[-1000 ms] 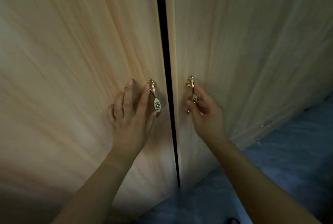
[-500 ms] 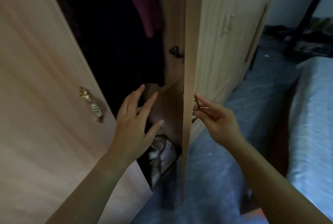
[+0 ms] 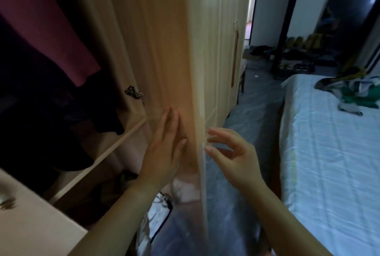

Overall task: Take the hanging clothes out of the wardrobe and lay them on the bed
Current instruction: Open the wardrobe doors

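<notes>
The pale wooden wardrobe (image 3: 107,29) stands open. Inside hang a pink-purple garment (image 3: 41,19) and dark clothes (image 3: 41,101), maybe several; it is too dim to tell. My left hand (image 3: 164,153) lies flat, fingers straight, on the inside of the wooden door (image 3: 160,50), just right of the clothes. My right hand (image 3: 236,157) is loosely spread by the door's edge, holding nothing.

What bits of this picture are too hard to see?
Head view:
- Hangers and rail: cut off by the top edge above the maroon garment.
- Dark clothes: too shadowed to count.
- Left door handle: blurred at the left edge.
- Wardrobe bottom: mostly hidden behind the left hand and right door.
</notes>
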`<action>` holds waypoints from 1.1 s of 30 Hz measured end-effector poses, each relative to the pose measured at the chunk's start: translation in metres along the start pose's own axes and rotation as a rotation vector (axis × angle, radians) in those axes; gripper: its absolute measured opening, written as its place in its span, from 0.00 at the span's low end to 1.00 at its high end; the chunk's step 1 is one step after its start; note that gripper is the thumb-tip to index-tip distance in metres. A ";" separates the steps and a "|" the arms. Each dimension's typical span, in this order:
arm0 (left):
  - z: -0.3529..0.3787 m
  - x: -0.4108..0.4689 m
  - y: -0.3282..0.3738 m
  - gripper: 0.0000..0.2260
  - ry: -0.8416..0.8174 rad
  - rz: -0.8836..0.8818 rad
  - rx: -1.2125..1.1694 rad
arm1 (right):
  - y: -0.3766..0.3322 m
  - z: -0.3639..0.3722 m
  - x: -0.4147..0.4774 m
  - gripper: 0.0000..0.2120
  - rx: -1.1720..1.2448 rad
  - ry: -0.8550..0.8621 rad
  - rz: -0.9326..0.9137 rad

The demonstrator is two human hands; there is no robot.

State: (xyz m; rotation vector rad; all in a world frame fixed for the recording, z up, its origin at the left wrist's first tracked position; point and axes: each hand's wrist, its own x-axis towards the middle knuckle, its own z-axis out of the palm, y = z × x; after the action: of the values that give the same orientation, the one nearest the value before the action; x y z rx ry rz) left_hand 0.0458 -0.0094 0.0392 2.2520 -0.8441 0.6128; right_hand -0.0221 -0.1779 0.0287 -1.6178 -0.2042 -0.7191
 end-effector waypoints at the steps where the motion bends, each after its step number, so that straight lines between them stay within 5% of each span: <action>1: 0.005 0.002 0.001 0.29 0.022 0.007 0.001 | 0.002 -0.002 0.003 0.16 -0.012 0.014 -0.030; 15: 0.082 0.063 0.034 0.30 0.088 -0.092 0.172 | 0.039 -0.070 0.064 0.36 -0.386 -0.063 -0.170; 27: 0.121 0.120 0.022 0.29 0.059 -0.076 0.251 | 0.084 -0.102 0.123 0.39 -0.509 -0.018 -0.181; 33: 0.117 0.116 0.017 0.30 0.046 -0.041 0.221 | 0.065 -0.100 0.114 0.33 -0.611 -0.011 -0.174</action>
State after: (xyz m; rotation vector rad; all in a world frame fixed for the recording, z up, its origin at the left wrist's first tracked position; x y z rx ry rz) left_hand 0.1358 -0.1486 0.0371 2.4358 -0.7365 0.7689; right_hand 0.0688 -0.3160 0.0391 -2.2027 -0.1397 -0.9677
